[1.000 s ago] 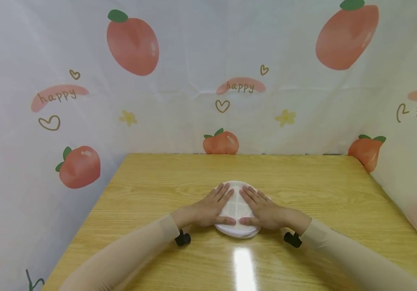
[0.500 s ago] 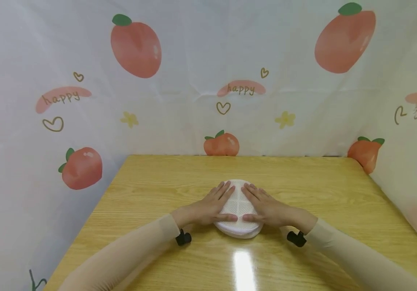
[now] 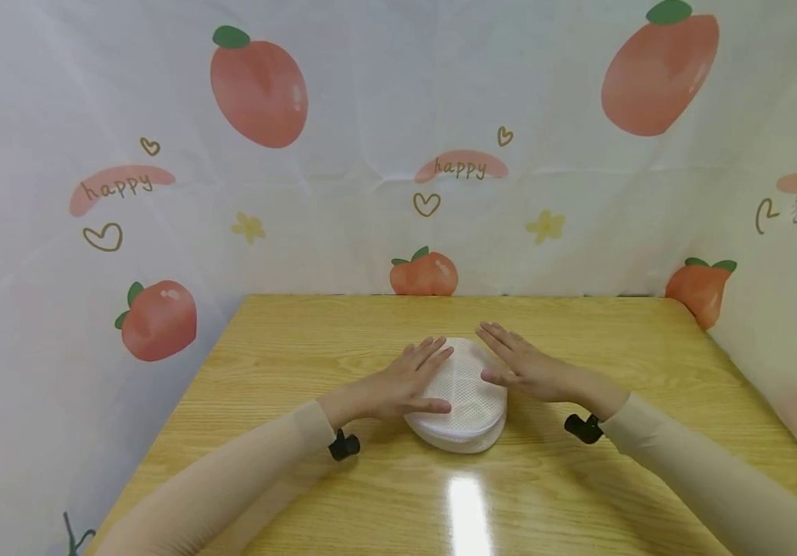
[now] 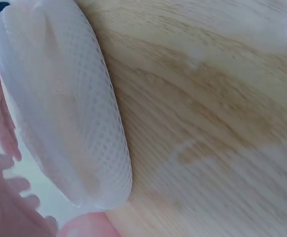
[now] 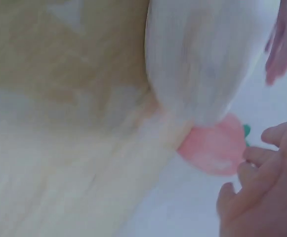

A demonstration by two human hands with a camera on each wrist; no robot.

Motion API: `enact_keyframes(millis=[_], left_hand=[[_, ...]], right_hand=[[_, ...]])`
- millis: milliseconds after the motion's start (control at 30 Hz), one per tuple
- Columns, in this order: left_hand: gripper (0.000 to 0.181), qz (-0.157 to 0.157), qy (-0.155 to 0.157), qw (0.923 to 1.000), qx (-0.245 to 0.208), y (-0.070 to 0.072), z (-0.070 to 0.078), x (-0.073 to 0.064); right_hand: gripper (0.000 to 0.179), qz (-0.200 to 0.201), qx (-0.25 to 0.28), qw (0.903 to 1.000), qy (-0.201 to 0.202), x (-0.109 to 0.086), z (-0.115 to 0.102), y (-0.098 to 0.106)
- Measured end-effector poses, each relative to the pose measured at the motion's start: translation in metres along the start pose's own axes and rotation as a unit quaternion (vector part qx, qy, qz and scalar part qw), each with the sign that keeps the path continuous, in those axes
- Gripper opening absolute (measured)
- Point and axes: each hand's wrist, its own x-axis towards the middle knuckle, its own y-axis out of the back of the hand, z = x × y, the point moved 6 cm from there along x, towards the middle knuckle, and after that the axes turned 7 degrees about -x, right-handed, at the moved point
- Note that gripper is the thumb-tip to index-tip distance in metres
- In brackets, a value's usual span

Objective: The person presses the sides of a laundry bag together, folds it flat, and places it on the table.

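A round white mesh laundry bag (image 3: 471,394), domed and with a seam round its lower side, lies on the wooden table (image 3: 315,340). My left hand (image 3: 408,382) is over the bag's left side, fingers straight and spread, thumb stretched across the top. Lifted off to the right, my right hand (image 3: 527,363) has straight fingers pointing past the bag's far right edge and holds nothing. In the left wrist view the mesh side of the bag (image 4: 96,113) bulges beside the fingers. The right wrist view, blurred, has a gap between the bag (image 5: 202,54) and the right hand (image 5: 269,182).
A white cloth backdrop (image 3: 343,100) printed with peaches and hearts hangs behind the table and along both sides. Small black wrist cameras, one by the left sleeve (image 3: 344,445) and one by the right sleeve (image 3: 583,428), hang under the wrists. Light glares on the table's front.
Both hands lay on top of the bag before. The right hand has risen and moved away to the right. The left hand has shifted slightly, and more of the bag's top shows.
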Motion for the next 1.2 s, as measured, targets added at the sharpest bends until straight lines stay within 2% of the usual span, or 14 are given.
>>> enact_keyframes(millis=[67,167,300,433,567,700,800,933,1067,1200], left_hand=[[0.091,-0.001,-0.024,0.9997,0.005,0.003,0.004,-0.002],[0.086,-0.004,-0.079,0.9966,0.023,0.005,0.013,-0.005],[0.083,-0.011,-0.156,0.9841,0.084,0.003,0.025,-0.008],[0.082,-0.016,-0.216,0.9623,0.165,-0.002,0.038,-0.006],[0.081,-0.017,-0.261,0.9342,0.243,-0.009,0.049,-0.002],[0.081,-0.022,-0.287,0.911,0.295,-0.019,0.055,0.001],[0.082,-0.031,-0.3,0.8998,0.315,-0.028,0.058,0.004],[0.081,-0.043,-0.308,0.8943,0.321,-0.038,0.059,0.008],[0.081,-0.055,-0.299,0.899,0.315,-0.043,0.057,0.012],[0.08,-0.066,-0.296,0.9008,0.31,-0.049,0.056,0.015]], right_hand=[[0.077,0.005,0.012,0.9999,-0.002,0.0,0.006,0.007],[0.075,0.005,0.003,1.0,-0.001,0.003,0.015,0.014],[0.07,0.004,-0.023,0.9994,0.024,0.01,0.023,0.018],[0.068,-0.002,-0.058,0.9964,0.061,0.021,0.025,0.018],[0.066,-0.007,-0.092,0.992,0.086,0.035,0.023,0.016],[0.066,-0.013,-0.108,0.9893,0.098,0.048,0.022,0.012],[0.066,-0.028,-0.106,0.9885,0.103,0.056,0.02,0.005],[0.065,-0.047,-0.074,0.9899,0.111,0.065,0.013,-0.007],[0.064,-0.063,-0.013,0.9924,0.105,0.072,0.009,-0.022],[0.064,-0.087,0.004,0.9908,0.103,0.074,0.01,-0.038]])
